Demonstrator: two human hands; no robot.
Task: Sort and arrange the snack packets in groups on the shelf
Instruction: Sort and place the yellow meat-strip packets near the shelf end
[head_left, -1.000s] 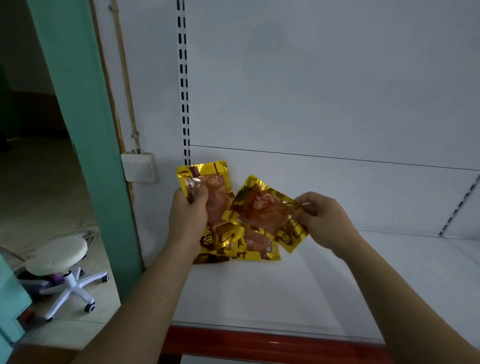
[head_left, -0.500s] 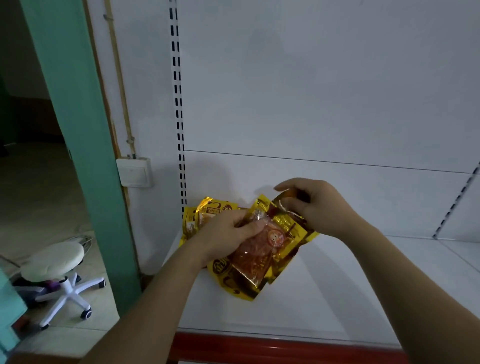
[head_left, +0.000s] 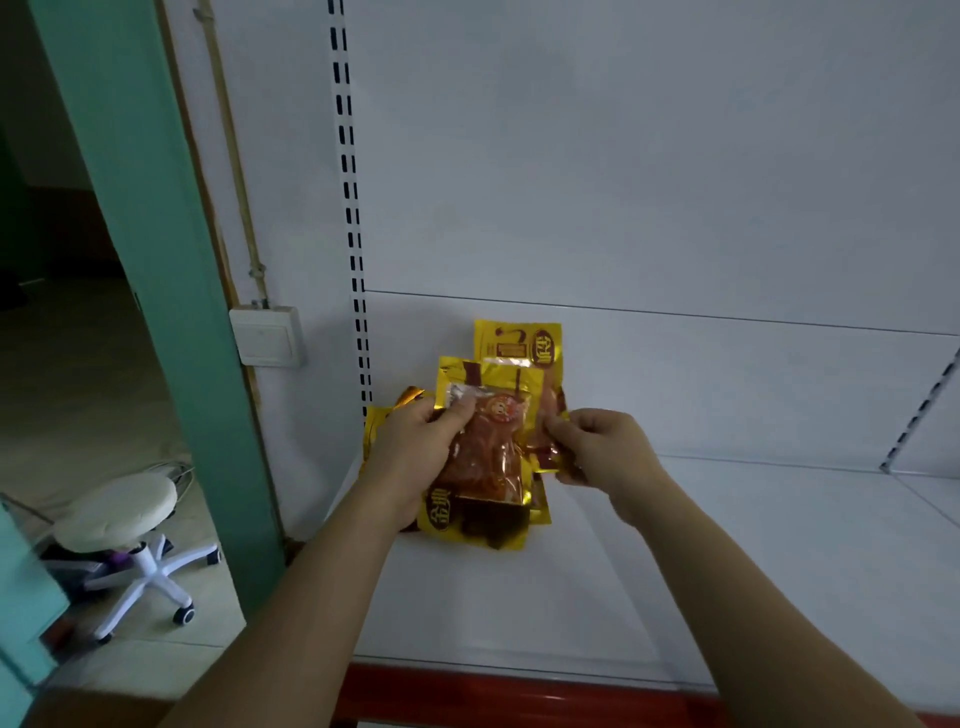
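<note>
Several gold-foil snack packets with clear windows over reddish meat are bunched together above the left end of the white shelf. The front packet faces me upright, and another packet sticks up behind it against the back panel. My left hand grips the bunch from the left, thumb on the front packet's top corner. My right hand pinches the right edge of the packets between thumb and fingers. More gold foil shows behind my left hand.
The shelf has a red front edge and a white back panel with a slotted upright. Left of it are a wall switch, a teal door frame and a white rolling stool on the floor.
The fanned-out packets have been gathered into one upright stack and brought down near the shelf's back left. My right hand shifted from the top of the packets to their right edge.
</note>
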